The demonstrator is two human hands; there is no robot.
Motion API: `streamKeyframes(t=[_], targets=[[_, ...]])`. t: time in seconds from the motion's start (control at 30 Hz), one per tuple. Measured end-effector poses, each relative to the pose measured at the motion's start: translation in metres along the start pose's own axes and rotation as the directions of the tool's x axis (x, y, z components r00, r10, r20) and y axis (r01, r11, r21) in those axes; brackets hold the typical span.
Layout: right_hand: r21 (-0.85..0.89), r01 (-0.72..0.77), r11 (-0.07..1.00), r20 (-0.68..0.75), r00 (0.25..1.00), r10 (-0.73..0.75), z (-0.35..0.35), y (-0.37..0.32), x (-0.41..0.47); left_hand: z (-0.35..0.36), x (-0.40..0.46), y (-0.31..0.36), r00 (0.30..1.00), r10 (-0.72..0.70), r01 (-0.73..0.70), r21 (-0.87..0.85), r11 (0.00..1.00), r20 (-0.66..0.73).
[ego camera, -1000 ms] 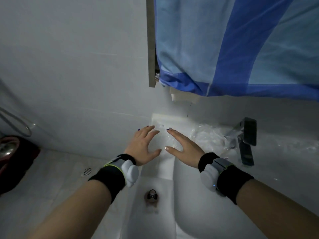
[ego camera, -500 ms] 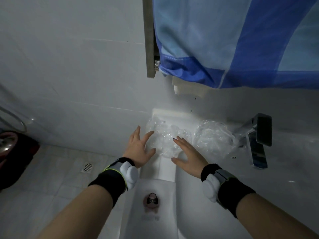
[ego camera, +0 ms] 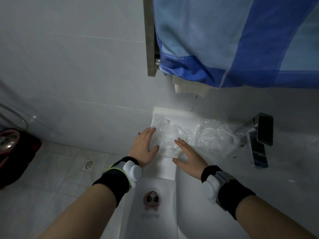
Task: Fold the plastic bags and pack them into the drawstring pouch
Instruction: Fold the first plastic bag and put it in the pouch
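One blue striped cloth [ego camera: 241,40] hangs up top, one white sink counter [ego camera: 165,171] below. Two clear plastic bags sit on it: a flattened bag [ego camera: 166,135] and a crumpled bag [ego camera: 214,138] beside one faucet [ego camera: 259,140]. Two hands, left hand [ego camera: 144,149] and right hand [ego camera: 189,155], both flat and released, pressing the flattened one.

A single head-worn wide-angle view looks steeply down and forward from close above a white sink [ego camera: 198,213], facing the tiled wall [ego camera: 77,75]. Both forearms reach in from the bottom edge. A blue cloth [ego camera: 241,40] fills the top right; the floor [ego camera: 51,178] shows at lower left, with straight lines bent by the lens
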State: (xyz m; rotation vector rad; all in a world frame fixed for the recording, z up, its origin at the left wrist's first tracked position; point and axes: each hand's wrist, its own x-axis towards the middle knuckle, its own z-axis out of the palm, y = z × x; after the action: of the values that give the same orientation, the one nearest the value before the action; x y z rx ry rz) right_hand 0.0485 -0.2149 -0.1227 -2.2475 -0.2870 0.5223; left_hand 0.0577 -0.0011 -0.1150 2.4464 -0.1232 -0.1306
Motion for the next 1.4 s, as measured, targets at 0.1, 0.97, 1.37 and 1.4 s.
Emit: streamKeyframes(t=[0.1,0.97,1.37,1.4], targets=[[0.014,0.024,1.000,-0.035,0.999,-0.023,-0.007,-0.011,-0.006,-0.008,-0.005,0.012,0.998,0.028,-0.034,-0.105,0.994,-0.057],[0.389,-0.084,0.917,-0.026,0.994,0.102,-0.112,-0.142,-0.097,-0.137,-0.091,0.162,0.955,0.294,-0.284,-0.446,0.849,-0.049],[0.556,0.138,0.820,-0.336,0.939,0.069,-0.146,-0.175,-0.159,-0.138,-0.121,0.218,0.984,0.150,-0.179,-0.609,0.773,-0.098],[0.556,0.161,0.816,-0.365,0.929,0.066,-0.150,-0.178,-0.163,-0.135,-0.125,0.220,0.992,0.118,-0.123,-0.659,0.742,-0.052]])
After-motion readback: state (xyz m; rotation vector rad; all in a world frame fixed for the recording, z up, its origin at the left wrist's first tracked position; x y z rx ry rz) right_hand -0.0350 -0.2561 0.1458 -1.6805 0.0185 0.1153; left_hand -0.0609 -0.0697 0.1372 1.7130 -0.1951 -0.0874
